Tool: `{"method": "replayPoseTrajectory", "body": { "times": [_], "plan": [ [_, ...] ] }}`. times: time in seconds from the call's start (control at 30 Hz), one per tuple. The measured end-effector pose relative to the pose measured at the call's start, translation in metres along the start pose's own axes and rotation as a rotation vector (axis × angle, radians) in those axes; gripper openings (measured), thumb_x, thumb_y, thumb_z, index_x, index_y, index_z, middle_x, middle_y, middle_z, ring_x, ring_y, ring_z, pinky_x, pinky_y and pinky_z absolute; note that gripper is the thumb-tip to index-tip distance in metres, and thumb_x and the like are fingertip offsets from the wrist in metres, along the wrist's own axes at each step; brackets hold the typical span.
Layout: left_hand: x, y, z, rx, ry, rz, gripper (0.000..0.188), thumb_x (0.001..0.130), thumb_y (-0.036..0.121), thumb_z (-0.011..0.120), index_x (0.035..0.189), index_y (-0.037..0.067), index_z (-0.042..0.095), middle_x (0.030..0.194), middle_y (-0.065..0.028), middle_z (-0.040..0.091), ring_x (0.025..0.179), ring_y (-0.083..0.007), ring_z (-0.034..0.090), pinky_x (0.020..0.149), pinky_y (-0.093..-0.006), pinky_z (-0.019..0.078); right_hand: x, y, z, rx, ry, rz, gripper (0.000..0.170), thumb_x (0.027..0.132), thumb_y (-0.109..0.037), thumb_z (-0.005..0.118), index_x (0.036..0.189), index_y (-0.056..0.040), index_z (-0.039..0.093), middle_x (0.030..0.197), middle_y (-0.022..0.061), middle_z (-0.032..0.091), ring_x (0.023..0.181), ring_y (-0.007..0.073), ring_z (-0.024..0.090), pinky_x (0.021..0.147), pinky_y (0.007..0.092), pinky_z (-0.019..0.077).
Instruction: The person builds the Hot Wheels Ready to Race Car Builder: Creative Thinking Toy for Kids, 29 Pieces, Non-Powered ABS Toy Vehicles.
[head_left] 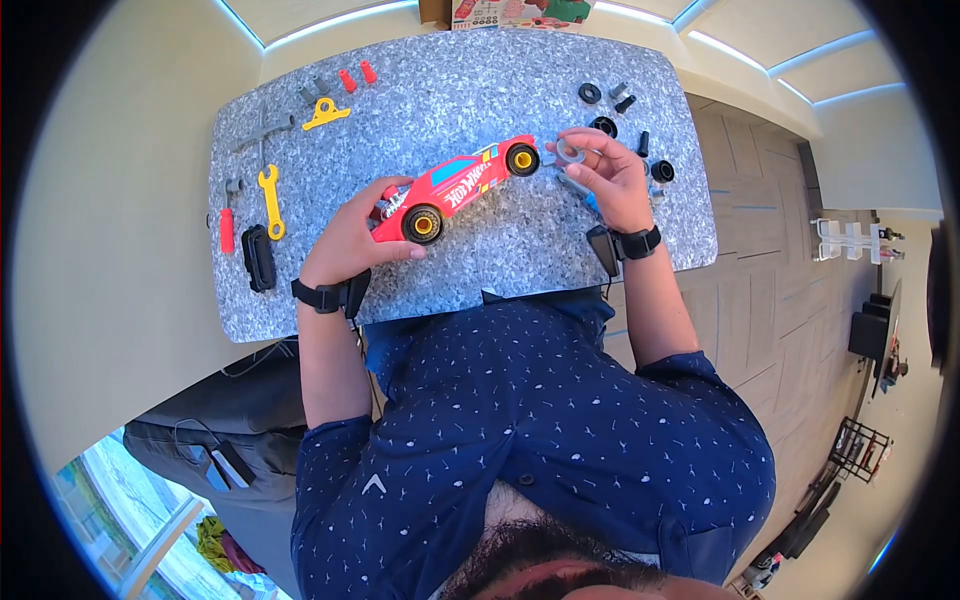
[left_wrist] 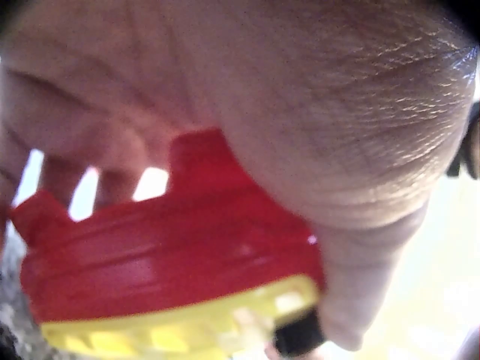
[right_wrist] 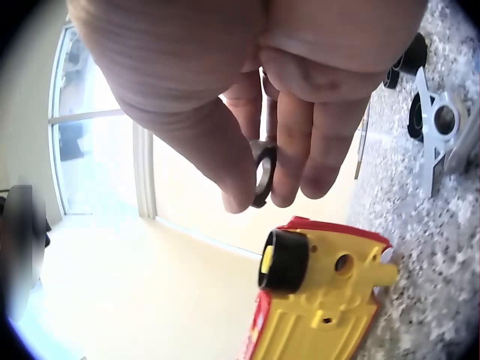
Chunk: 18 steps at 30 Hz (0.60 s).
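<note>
A red toy car (head_left: 460,188) with black wheels and yellow hubs is in my left hand (head_left: 345,240). The thumb lies along the near side by the rear wheel (head_left: 422,225), and the other fingers reach round the tail. In the left wrist view the red body (left_wrist: 165,247) sits against the palm. Just past the car's front wheel (head_left: 522,160), my right hand (head_left: 615,185) pinches a small grey ring (head_left: 569,152) between thumb and fingertips. The right wrist view shows this ring (right_wrist: 270,159) apart from the car, whose yellow underside (right_wrist: 319,322) faces that camera.
On the speckled table (head_left: 520,260), a yellow wrench (head_left: 271,203), yellow bracket (head_left: 325,114) and long black part (head_left: 259,258) lie left. Two red pieces (head_left: 369,72) lie at the back. Black wheels (head_left: 590,93) and a pale grey frame-like part (right_wrist: 444,120) are on the right.
</note>
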<state>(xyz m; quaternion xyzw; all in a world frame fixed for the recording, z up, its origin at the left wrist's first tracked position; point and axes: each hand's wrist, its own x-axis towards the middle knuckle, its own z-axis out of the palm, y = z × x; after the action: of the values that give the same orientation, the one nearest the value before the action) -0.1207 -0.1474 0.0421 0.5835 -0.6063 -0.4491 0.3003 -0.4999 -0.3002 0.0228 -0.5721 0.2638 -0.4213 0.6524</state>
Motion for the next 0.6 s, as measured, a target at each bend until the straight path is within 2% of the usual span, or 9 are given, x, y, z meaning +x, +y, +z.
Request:
{"method": "replayPoseTrajectory", "body": {
  "times": [0.07, 0.17, 0.23, 0.33, 0.37, 0.4, 0.6],
  "plan": [
    [0.0, 0.0, 0.0, 0.003, 0.002, 0.005, 0.102, 0.067, 0.04, 0.106, 0.154, 0.01, 0.06, 0.139, -0.0058, 0.071, 0.116, -0.0192, 0.066, 0.102, -0.0369, 0.0523, 0.0, -0.002, 0.004, 0.114, 0.008, 0.054, 0.05, 0.092, 0.009, 0.082, 0.14, 0.0001, 0.07, 0.141, 0.0147, 0.072, 0.129, 0.0239, 0.07, 0.109, 0.0387, 0.0568],
    [0.0, -0.002, 0.0, -0.001, -0.002, -0.005, 0.102, 0.067, 0.038, 0.106, 0.154, 0.01, 0.061, 0.138, -0.0047, 0.071, 0.116, -0.0186, 0.066, 0.102, -0.037, 0.0523, 0.002, 0.002, 0.008, 0.014, -0.021, -0.045, 0.051, 0.093, 0.007, 0.082, 0.141, -0.0001, 0.069, 0.142, 0.0152, 0.072, 0.131, 0.0245, 0.068, 0.11, 0.0395, 0.0559],
    [-0.001, -0.005, -0.003, -0.015, -0.024, -0.061, 0.101, 0.066, 0.036, 0.105, 0.153, 0.01, 0.061, 0.138, -0.0039, 0.071, 0.116, -0.0181, 0.066, 0.103, -0.0369, 0.0523, 0.005, 0.002, 0.015, -0.008, -0.053, -0.091, 0.052, 0.092, 0.005, 0.084, 0.141, -0.001, 0.069, 0.142, 0.0145, 0.073, 0.132, 0.0231, 0.068, 0.107, 0.0376, 0.0549],
    [-0.002, -0.009, -0.009, -0.08, -0.072, -0.017, 0.103, 0.063, 0.033, 0.106, 0.153, 0.01, 0.061, 0.138, -0.0035, 0.071, 0.119, -0.0174, 0.065, 0.103, -0.0366, 0.0522, 0.004, 0.002, 0.024, -0.083, -0.108, -0.12, 0.055, 0.09, 0.002, 0.087, 0.142, -0.0028, 0.069, 0.142, 0.0131, 0.074, 0.132, 0.0203, 0.067, 0.101, 0.0341, 0.0515],
    [-0.003, -0.01, -0.011, -0.08, -0.075, -0.006, 0.104, 0.062, 0.032, 0.106, 0.153, 0.01, 0.061, 0.139, -0.0038, 0.071, 0.121, -0.0175, 0.065, 0.104, -0.0366, 0.0521, 0.004, 0.002, 0.026, -0.115, -0.129, -0.124, 0.057, 0.089, 0.001, 0.088, 0.142, -0.0035, 0.07, 0.143, 0.0126, 0.074, 0.132, 0.0192, 0.067, 0.099, 0.0328, 0.0501],
    [-0.003, -0.011, -0.013, -0.081, -0.079, 0.005, 0.105, 0.061, 0.031, 0.107, 0.153, 0.01, 0.062, 0.14, -0.004, 0.07, 0.123, -0.0176, 0.065, 0.105, -0.0367, 0.052, 0.004, 0.001, 0.028, -0.12, -0.152, -0.104, 0.061, 0.085, -0.002, 0.091, 0.143, -0.0053, 0.07, 0.14, 0.0116, 0.076, 0.132, 0.0169, 0.067, 0.096, 0.0305, 0.0448],
    [-0.003, -0.021, -0.015, -0.187, -0.096, -0.001, 0.108, 0.056, 0.023, 0.108, 0.153, 0.008, 0.062, 0.143, -0.0051, 0.068, 0.131, -0.0188, 0.064, 0.116, -0.0387, 0.0496, -0.001, 0.008, 0.027, -0.146, -0.192, -0.115, 0.062, 0.082, -0.003, 0.093, 0.14, -0.0064, 0.073, 0.137, 0.0092, 0.078, 0.127, 0.0154, 0.067, 0.097, 0.0311, 0.0434]
  ]
}}
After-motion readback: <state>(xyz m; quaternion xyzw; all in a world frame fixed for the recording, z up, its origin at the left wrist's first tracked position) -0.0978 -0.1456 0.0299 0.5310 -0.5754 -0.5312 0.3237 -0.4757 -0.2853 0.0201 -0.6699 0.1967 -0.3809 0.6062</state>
